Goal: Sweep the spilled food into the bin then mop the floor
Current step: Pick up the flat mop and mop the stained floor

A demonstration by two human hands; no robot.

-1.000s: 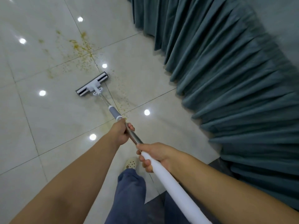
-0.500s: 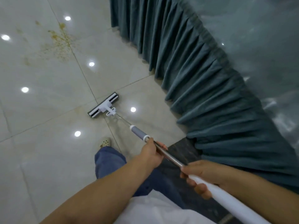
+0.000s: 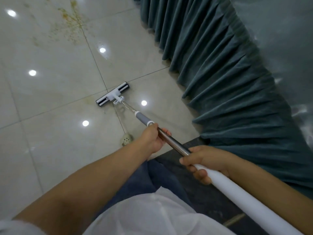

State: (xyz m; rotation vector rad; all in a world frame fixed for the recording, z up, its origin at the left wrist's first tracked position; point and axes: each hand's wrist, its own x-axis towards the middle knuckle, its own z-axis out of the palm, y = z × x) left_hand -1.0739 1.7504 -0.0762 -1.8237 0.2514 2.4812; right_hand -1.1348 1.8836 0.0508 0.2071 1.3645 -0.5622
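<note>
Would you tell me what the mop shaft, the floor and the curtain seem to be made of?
The mop shaft looks like polished steel: mirror-bright. The floor seems glazed ceramic or stone tile: glossy, reflecting lights, with grout lines. The curtain seems heavy matte fabric, perhaps velvet, in deep pleats.

A teal pleated curtain (image 3: 220, 73) hangs in deep folds, running from the top of view toward the lower right. Along the curtain's foot lies a dark stone strip (image 3: 211, 200). Left of the curtain a cream perforated slipper (image 3: 126, 139) shows, with round light reflections (image 3: 144, 102) scattered farther left.
</note>
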